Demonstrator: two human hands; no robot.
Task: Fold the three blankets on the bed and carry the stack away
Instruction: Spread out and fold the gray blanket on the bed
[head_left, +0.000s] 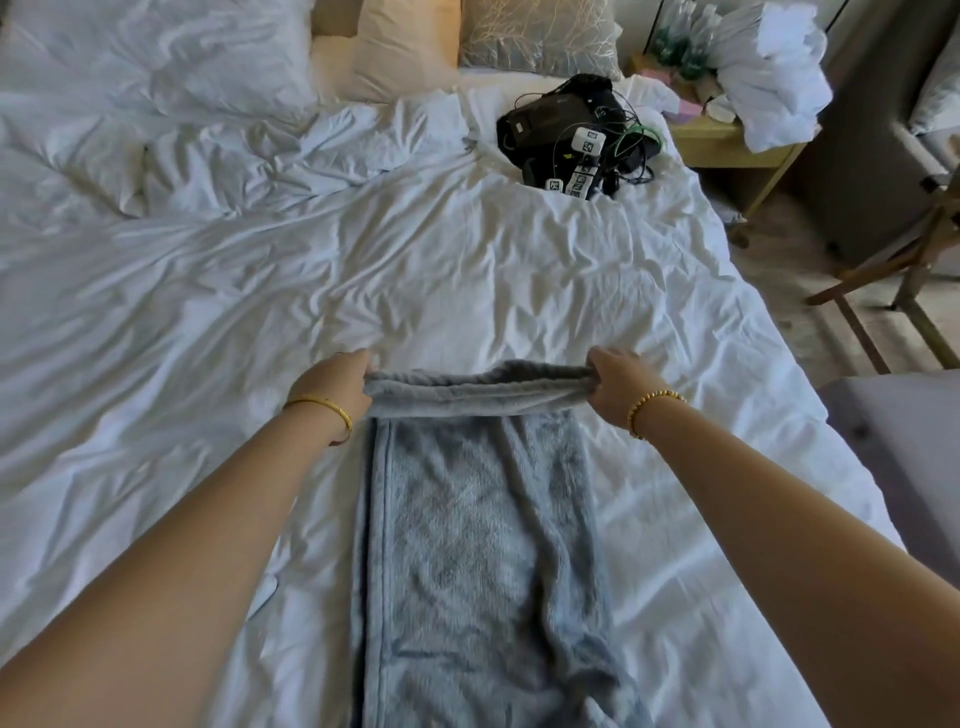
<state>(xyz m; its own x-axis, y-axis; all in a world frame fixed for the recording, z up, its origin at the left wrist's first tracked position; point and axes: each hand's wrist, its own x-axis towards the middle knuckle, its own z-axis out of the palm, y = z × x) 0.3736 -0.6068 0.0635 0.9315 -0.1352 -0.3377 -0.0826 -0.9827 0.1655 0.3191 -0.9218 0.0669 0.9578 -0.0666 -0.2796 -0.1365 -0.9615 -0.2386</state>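
A grey fleece blanket (478, 545) lies as a long narrow strip on the white bed (208, 322), running from the near edge toward the middle. Its far end is lifted and bunched into a thick roll. My left hand (335, 387) grips the left corner of that far end. My right hand (621, 384) grips the right corner. Both hands hold the edge a little above the sheet. Only this one blanket is in view.
A black bag with cables and white tagged devices (576, 135) lies on the bed at the far right. Pillows (540, 36) sit at the headboard. A wooden bedside table (727, 140) with white cloth stands right. A chair frame (904, 270) and grey seat (904, 441) are right.
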